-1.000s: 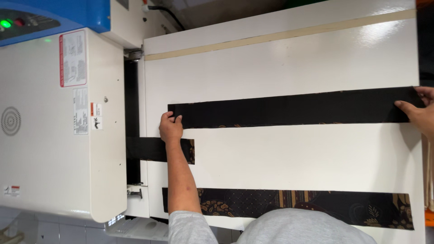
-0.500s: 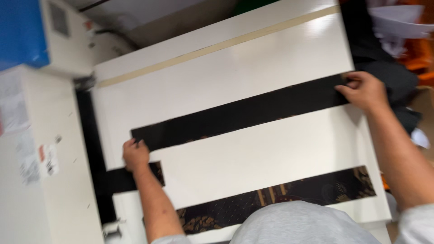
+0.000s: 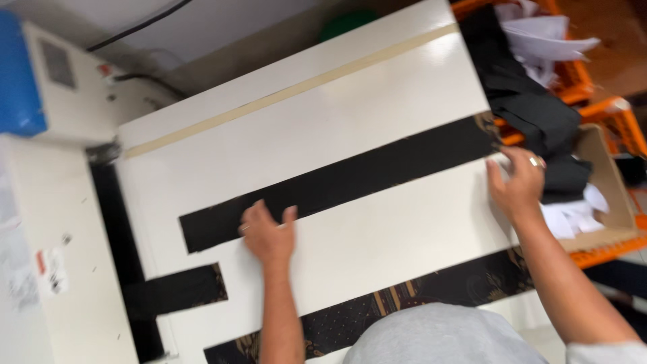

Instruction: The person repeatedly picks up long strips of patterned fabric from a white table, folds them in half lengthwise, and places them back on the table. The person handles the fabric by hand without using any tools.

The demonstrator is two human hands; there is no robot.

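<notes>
A long black fabric strip (image 3: 350, 178) lies flat across a white table (image 3: 323, 114). My left hand (image 3: 268, 232) rests palm down on the strip's lower edge, toward its left end, fingers spread. My right hand (image 3: 517, 183) is at the strip's right end by the table edge, fingers curled at the strip's corner. A second black strip with a gold pattern (image 3: 411, 296) lies nearer me. A short black piece (image 3: 176, 291) pokes out from the machine on the left.
A white machine (image 3: 47, 256) with a blue top (image 3: 17, 74) stands on the left. Orange bins (image 3: 593, 87) with black cloth and white paper sit at the right. A tan tape line (image 3: 290, 91) crosses the far side of the table.
The view has swung left and tilted. My left hand slid right along the long strip from its left end. My right hand stays at the strip's right end.
</notes>
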